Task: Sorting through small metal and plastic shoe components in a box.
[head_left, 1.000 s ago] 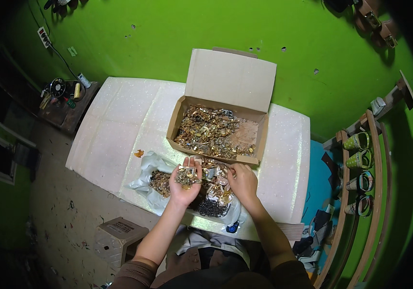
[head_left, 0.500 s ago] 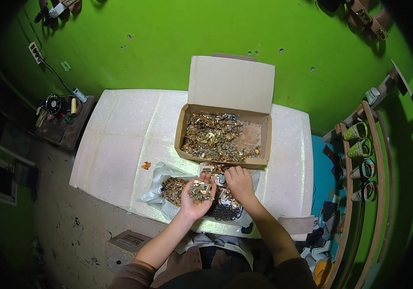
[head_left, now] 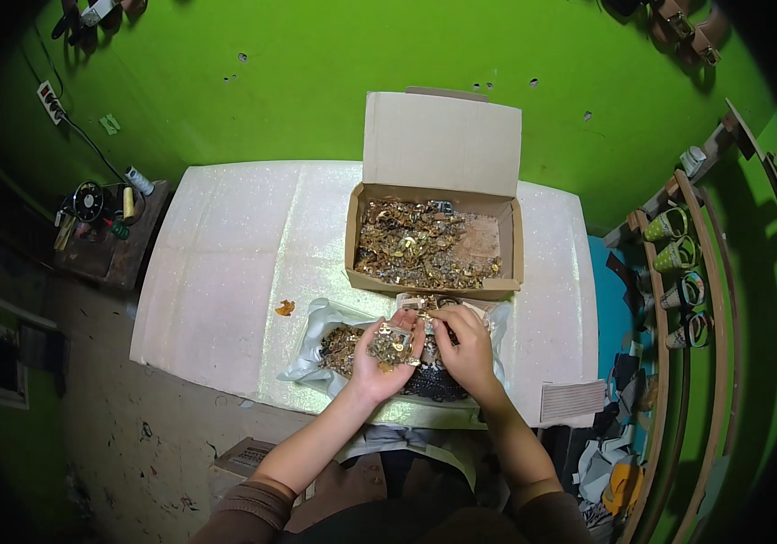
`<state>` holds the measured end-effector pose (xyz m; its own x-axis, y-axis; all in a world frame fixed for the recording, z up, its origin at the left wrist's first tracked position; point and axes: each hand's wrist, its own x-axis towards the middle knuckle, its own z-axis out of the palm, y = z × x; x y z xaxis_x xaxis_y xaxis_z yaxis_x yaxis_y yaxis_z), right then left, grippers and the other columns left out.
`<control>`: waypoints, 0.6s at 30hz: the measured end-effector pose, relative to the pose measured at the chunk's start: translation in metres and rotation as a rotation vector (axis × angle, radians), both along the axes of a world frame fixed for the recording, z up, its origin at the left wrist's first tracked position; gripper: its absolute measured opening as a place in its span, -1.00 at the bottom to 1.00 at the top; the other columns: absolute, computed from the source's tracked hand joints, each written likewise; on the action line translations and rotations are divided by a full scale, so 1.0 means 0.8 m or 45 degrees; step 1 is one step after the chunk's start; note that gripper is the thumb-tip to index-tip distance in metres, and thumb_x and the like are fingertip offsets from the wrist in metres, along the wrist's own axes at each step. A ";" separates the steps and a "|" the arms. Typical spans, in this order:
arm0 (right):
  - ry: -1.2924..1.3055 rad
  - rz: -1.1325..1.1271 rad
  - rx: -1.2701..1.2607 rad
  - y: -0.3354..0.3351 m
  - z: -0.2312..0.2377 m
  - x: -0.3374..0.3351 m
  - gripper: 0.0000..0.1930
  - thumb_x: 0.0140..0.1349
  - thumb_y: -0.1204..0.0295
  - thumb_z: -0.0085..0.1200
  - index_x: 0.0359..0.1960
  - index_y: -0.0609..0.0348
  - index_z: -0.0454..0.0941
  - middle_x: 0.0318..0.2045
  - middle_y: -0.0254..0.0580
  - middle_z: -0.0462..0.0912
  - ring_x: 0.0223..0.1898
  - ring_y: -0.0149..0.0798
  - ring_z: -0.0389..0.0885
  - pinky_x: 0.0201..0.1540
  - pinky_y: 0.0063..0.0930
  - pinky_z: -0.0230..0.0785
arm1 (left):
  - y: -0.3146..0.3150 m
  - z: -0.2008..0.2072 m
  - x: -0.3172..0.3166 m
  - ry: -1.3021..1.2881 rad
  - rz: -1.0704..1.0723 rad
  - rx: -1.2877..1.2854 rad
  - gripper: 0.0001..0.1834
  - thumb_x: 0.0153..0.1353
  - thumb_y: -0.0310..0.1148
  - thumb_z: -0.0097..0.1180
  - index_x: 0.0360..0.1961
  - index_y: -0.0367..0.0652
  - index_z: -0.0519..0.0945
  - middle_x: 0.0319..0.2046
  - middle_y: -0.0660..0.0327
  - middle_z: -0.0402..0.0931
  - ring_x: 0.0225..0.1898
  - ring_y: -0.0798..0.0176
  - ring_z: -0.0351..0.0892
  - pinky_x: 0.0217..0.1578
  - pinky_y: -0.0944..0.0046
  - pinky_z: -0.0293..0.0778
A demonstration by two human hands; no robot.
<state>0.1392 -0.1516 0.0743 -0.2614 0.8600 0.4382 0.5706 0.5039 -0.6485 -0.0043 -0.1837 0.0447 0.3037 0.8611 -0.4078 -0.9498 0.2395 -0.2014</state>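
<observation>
My left hand [head_left: 376, 378] is palm up and cups a heap of small metal fittings [head_left: 392, 345], gold and silver in colour. Close beside its fingertips, my right hand [head_left: 468, 352] has thumb and fingers pinched together; what lies between them is too small to make out. Under both hands is a tray lined with pale plastic [head_left: 302, 363]. Brown and gold metal bits [head_left: 337, 348] fill its left part, and black beaded or chain-like pieces [head_left: 436, 384] lie to the right. Behind it stands an open cardboard box [head_left: 443, 288] holding many more mixed metal fittings [head_left: 406, 238].
A glittery white sheet covers the table [head_left: 225, 245]. An orange-brown scrap [head_left: 286, 308] lies left of the tray, and a striped card [head_left: 572, 401] at the right edge. Left is a small stand [head_left: 116, 258] with thread spools; right, a wooden rack [head_left: 719, 363] with sandals.
My right hand has drawn back from the tray's far part, and its pinched fingertips are now close to my left fingers. My left hand still holds the metal fittings. The view has shifted slightly.
</observation>
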 end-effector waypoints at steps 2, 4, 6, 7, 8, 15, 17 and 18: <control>0.131 -0.027 -0.125 -0.011 0.009 -0.011 -0.90 0.05 0.47 0.03 -0.41 0.21 0.52 -0.48 -0.15 0.52 -0.46 -0.13 0.50 -0.40 -0.37 0.34 | -0.002 -0.006 -0.004 0.023 0.005 0.007 -0.75 0.20 -0.31 -0.16 -0.16 -0.20 0.41 -0.12 0.12 0.43 -0.01 0.11 0.36 0.07 0.12 0.28; 0.128 -0.039 -0.270 -0.020 0.015 -0.022 -0.89 0.04 0.45 0.05 -0.41 0.20 0.53 -0.51 -0.17 0.52 -0.51 -0.14 0.49 -0.45 -0.36 0.34 | 0.000 -0.009 -0.008 0.048 0.011 0.019 -0.74 0.21 -0.29 -0.18 -0.15 -0.18 0.41 -0.10 0.13 0.42 0.00 0.11 0.35 0.08 0.11 0.25; 0.084 -0.070 -0.326 -0.021 0.015 -0.034 -0.85 0.03 0.35 0.10 -0.45 0.18 0.54 -0.58 -0.19 0.52 -0.62 -0.17 0.48 -0.55 -0.36 0.32 | 0.000 -0.011 -0.010 0.104 -0.030 0.042 -0.71 0.22 -0.26 -0.21 -0.13 -0.15 0.40 -0.09 0.15 0.42 0.02 0.09 0.31 0.12 0.07 0.16; 0.086 -0.073 -0.325 -0.020 0.015 -0.038 -0.85 0.03 0.35 0.10 -0.45 0.18 0.54 -0.58 -0.19 0.52 -0.62 -0.17 0.48 -0.55 -0.36 0.32 | 0.001 -0.012 -0.012 0.105 -0.033 0.043 -0.71 0.22 -0.26 -0.21 -0.13 -0.15 0.40 -0.09 0.15 0.42 0.02 0.09 0.31 0.12 0.07 0.16; 0.030 -0.100 -0.367 -0.019 0.017 -0.041 -0.84 0.03 0.33 0.09 -0.48 0.17 0.54 -0.58 -0.18 0.52 -0.60 -0.16 0.49 -0.54 -0.36 0.32 | 0.003 -0.014 -0.014 0.122 -0.050 0.097 -0.68 0.22 -0.24 -0.24 -0.10 -0.17 0.39 -0.07 0.15 0.41 0.04 0.11 0.31 0.14 0.09 0.13; -0.044 -0.152 -0.557 -0.009 0.025 -0.051 -0.81 0.01 0.31 0.09 -0.55 0.19 0.51 -0.60 -0.15 0.53 -0.57 -0.12 0.53 -0.52 -0.34 0.32 | 0.017 -0.011 -0.019 0.119 -0.127 0.171 -0.64 0.21 -0.23 -0.27 -0.06 -0.17 0.38 -0.02 0.15 0.39 0.07 0.13 0.28 0.16 0.11 0.07; 0.013 -0.160 -0.519 -0.005 0.024 -0.050 -0.81 0.00 0.31 0.10 -0.55 0.19 0.51 -0.59 -0.15 0.53 -0.57 -0.13 0.53 -0.52 -0.34 0.33 | 0.024 -0.008 -0.018 0.097 -0.132 0.160 -0.65 0.20 -0.23 -0.26 -0.06 -0.17 0.38 -0.02 0.16 0.39 0.08 0.12 0.26 0.16 0.10 0.06; 0.069 -0.162 -0.494 -0.006 0.023 -0.051 -0.81 0.00 0.31 0.10 -0.55 0.19 0.51 -0.59 -0.14 0.54 -0.57 -0.14 0.53 -0.52 -0.35 0.33 | 0.025 -0.010 -0.019 0.089 -0.121 0.155 -0.65 0.19 -0.24 -0.26 -0.07 -0.17 0.39 -0.02 0.16 0.38 0.08 0.11 0.26 0.16 0.08 0.06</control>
<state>0.0985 -0.1561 0.0923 -0.1275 0.9882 0.0854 0.5724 0.1436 -0.8073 -0.0194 -0.1638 0.0369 0.3606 0.8741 -0.3254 -0.9324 0.3475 -0.0997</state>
